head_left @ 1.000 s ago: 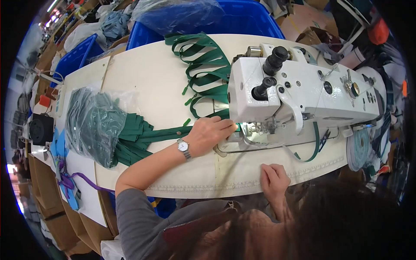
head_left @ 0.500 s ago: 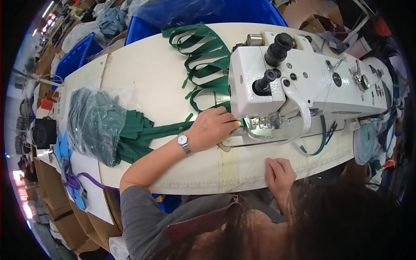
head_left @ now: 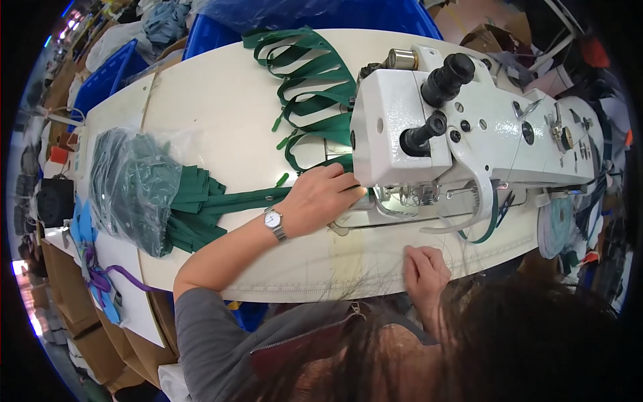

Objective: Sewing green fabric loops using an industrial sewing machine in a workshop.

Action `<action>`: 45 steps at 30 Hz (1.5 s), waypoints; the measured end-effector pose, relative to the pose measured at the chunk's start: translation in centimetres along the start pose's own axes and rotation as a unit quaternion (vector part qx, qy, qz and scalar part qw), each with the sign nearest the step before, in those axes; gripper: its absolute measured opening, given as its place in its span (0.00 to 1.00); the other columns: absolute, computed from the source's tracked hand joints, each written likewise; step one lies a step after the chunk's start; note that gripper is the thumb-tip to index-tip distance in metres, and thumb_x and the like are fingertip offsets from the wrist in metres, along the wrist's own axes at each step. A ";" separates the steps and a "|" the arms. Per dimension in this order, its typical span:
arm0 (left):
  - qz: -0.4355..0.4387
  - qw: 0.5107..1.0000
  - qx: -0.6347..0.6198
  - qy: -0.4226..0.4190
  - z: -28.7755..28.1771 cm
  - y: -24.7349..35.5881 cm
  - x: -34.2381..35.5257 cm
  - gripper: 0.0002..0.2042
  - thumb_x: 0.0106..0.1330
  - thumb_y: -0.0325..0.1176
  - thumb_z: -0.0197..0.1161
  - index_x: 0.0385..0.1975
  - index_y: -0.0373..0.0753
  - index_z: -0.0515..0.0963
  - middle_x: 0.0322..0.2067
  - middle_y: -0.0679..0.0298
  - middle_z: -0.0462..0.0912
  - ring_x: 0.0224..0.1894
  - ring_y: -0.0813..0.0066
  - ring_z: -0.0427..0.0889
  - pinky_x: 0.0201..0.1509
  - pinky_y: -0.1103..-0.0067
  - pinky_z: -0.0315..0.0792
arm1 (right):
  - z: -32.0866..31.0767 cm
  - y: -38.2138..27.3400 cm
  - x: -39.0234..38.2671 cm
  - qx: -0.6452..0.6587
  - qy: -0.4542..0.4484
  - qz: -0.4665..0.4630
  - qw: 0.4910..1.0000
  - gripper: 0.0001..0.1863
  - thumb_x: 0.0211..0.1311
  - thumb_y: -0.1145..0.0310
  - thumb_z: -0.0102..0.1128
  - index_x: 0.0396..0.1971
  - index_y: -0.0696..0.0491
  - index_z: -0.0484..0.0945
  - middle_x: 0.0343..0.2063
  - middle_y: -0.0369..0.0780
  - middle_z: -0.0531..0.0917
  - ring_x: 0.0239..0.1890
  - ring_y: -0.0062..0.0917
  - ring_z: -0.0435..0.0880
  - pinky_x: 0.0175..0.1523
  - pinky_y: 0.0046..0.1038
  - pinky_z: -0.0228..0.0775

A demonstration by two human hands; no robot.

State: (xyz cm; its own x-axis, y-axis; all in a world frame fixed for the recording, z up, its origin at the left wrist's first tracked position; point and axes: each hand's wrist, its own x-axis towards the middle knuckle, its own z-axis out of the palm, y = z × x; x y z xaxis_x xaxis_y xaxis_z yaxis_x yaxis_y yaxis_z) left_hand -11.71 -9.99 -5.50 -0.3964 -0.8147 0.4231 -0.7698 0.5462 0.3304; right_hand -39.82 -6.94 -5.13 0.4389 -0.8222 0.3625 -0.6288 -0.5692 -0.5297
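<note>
My left hand (head_left: 325, 199), with a watch on its wrist, is closed on a green zipper (head_left: 251, 200) at the front of a white sewing machine (head_left: 395, 127). Its fingertips are close beside the needle area, and the part of the zipper under them is hidden. From there the zipper runs left to a bundle of green zippers (head_left: 194, 208), partly inside a clear plastic bag (head_left: 130, 191). Behind my left hand, a chain of looped green zippers (head_left: 318, 80) with small pulls trails away from the machine. My right hand (head_left: 426, 271) rests at the table's near edge, fingers curled, with nothing visible in them.
The white table (head_left: 201, 107) carries a printed ruler along its near edge. Small dark snips (head_left: 506, 206) lie right of the machine's needle area. Blue bins (head_left: 308, 20) stand behind the table. Purple and blue strips (head_left: 100, 278) hang at the left, above cardboard boxes (head_left: 87, 335).
The whole view has shifted and turned slightly. My left hand keeps its hold on the zipper beside the needle area, and my right hand stays curled at the table edge.
</note>
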 end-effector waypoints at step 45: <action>-0.418 0.855 -0.300 -0.069 -10.0 3.4 -1.9 0.28 0.53 0.23 0.58 0.59 0.34 0.66 0.47 0.58 0.77 0.46 0.69 0.79 0.49 0.75 0.75 | 2.9 -7.1 5.2 0.473 -0.237 0.127 0.839 0.25 0.54 0.70 0.68 0.53 0.58 0.73 0.41 0.43 0.80 0.44 0.25 0.81 0.46 0.27 0.75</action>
State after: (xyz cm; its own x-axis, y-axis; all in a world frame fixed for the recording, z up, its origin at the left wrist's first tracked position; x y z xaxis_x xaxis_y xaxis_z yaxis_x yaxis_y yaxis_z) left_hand -8.58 -4.62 3.31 0.0796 -0.9616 -0.2626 -0.4352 -0.2705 0.8587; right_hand -31.13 -7.17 -1.69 0.7147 -0.6947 -0.0812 -0.0482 0.0670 -0.9966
